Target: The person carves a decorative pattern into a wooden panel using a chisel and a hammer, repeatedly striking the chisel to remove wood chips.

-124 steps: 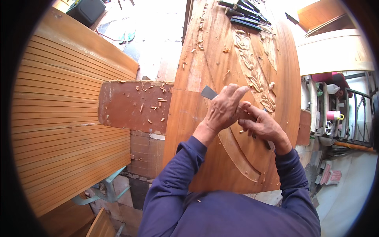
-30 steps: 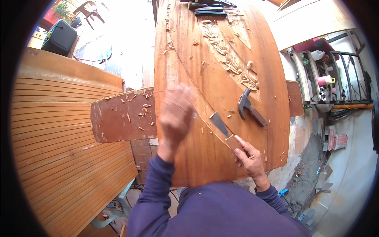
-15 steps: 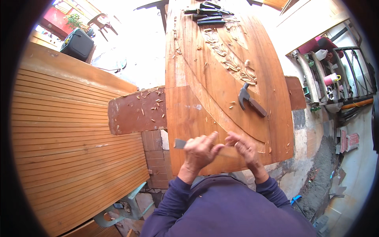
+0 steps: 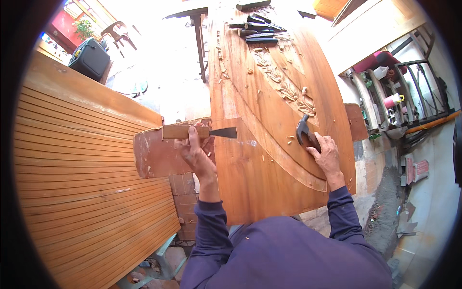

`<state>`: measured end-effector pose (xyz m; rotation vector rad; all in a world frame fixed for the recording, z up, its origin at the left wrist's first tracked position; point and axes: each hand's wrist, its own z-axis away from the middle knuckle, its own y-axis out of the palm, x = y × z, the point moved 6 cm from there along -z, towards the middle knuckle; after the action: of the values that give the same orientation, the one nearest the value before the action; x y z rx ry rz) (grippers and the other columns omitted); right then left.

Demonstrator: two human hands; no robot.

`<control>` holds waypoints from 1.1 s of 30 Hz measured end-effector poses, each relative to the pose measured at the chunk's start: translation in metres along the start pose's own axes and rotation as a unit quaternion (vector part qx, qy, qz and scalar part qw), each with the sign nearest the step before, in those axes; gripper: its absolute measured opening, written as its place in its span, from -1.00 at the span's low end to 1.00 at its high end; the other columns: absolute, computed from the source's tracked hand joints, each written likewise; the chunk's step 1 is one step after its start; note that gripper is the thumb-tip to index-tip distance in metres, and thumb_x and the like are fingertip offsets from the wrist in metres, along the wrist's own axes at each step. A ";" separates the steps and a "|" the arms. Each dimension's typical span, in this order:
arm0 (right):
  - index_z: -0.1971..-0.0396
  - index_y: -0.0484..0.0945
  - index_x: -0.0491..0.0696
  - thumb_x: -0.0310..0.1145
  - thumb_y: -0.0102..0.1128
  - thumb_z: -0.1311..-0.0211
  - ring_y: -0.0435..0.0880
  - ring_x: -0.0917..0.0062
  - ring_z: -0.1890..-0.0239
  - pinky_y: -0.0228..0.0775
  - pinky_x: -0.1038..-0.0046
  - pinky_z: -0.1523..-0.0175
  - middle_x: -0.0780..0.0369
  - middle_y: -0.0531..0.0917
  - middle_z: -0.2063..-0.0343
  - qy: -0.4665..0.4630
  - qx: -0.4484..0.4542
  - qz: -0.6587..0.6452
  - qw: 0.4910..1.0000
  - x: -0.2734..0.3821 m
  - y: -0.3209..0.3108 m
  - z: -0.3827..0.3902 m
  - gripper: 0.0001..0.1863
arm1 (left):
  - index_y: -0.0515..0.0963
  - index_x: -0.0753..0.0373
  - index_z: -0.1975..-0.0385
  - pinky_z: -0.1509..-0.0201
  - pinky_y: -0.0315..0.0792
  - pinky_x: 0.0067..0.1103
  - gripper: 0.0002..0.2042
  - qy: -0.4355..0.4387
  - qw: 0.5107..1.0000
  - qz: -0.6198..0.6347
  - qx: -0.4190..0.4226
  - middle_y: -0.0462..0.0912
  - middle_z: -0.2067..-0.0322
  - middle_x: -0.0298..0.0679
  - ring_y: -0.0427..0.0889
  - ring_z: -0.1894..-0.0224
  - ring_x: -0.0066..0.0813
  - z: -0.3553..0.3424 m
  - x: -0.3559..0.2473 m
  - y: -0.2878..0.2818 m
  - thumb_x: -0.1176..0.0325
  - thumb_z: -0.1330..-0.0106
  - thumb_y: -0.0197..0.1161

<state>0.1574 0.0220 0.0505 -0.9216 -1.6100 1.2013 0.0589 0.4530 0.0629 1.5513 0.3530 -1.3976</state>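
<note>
My left hand [image 4: 196, 155] is closed round the wooden handle of a chisel [image 4: 224, 132]. Its flat metal blade points right, over the left edge of a carved wooden panel [image 4: 260, 188]. On the panel's right side lies a claw hammer [image 4: 303, 131] with a dark head. The fingers of my right hand [image 4: 328, 155] wrap its handle, which they mostly hide. Beyond the hammer head, a band of carved leaves [image 4: 284, 86] runs up the panel, and a curved groove sweeps across the wood.
Several dark-handled carving tools [image 4: 262, 32] lie at the panel's far end. Wood chips are scattered about. A brown board [image 4: 154, 154] juts out beneath the panel on the left, next to a slatted wooden piece [image 4: 96, 183]. A cluttered metal rack [image 4: 409, 91] stands at right.
My hands have moved apart from near the panel's front edge. The left has swung up and left with the chisel, turning its blade rightward; the right has reached the hammer and gripped its handle.
</note>
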 end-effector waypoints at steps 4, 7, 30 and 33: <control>-0.33 0.54 -0.01 -0.19 0.50 -0.31 0.74 0.08 0.07 0.60 0.12 -0.07 0.05 0.72 0.08 -0.023 0.003 -0.046 0.999 -0.001 0.009 -0.028 -0.38 | 0.42 0.08 -0.26 0.24 0.85 -0.49 -0.54 -0.057 0.993 0.089 -0.050 0.66 -0.05 -0.28 0.79 0.04 -0.39 -0.071 0.049 0.007 0.51 -0.44 0.43; -0.43 0.45 -0.02 -0.24 0.50 -0.35 0.73 0.21 0.32 0.60 0.21 0.13 0.12 0.75 0.22 0.040 0.024 -0.121 0.992 0.018 0.012 -0.042 -0.31 | 0.40 0.14 -0.30 0.16 0.88 -0.47 -0.51 -0.050 0.987 0.131 -0.075 0.71 0.00 -0.19 0.83 0.08 -0.32 -0.122 0.084 0.008 0.45 -0.45 0.44; -0.23 0.73 0.23 -0.36 0.26 -0.39 0.83 0.35 0.09 0.67 0.29 0.05 0.27 0.84 0.14 -0.609 0.020 -0.010 0.793 0.469 -0.014 -0.296 -0.57 | 0.14 0.22 -0.50 0.13 0.88 -0.52 -0.28 0.114 0.988 -0.031 -0.100 0.58 -0.20 -0.06 0.78 -0.04 -0.30 -0.158 0.089 0.079 0.50 -0.45 0.41; -0.13 0.79 0.25 -0.42 0.18 -0.41 0.83 0.34 0.08 0.66 0.29 0.03 0.26 0.85 0.10 -0.637 0.087 0.206 0.737 0.495 0.006 -0.295 -0.60 | 0.18 0.29 -0.48 0.10 0.85 -0.49 -0.28 0.161 0.981 -0.069 -0.088 0.64 -0.13 0.02 0.80 0.00 -0.24 -0.165 0.086 0.076 0.58 -0.38 0.43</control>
<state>0.2787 0.5667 0.1917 -0.2111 -2.2568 2.5953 0.2388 0.5147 -0.0011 1.6282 0.7746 -1.1801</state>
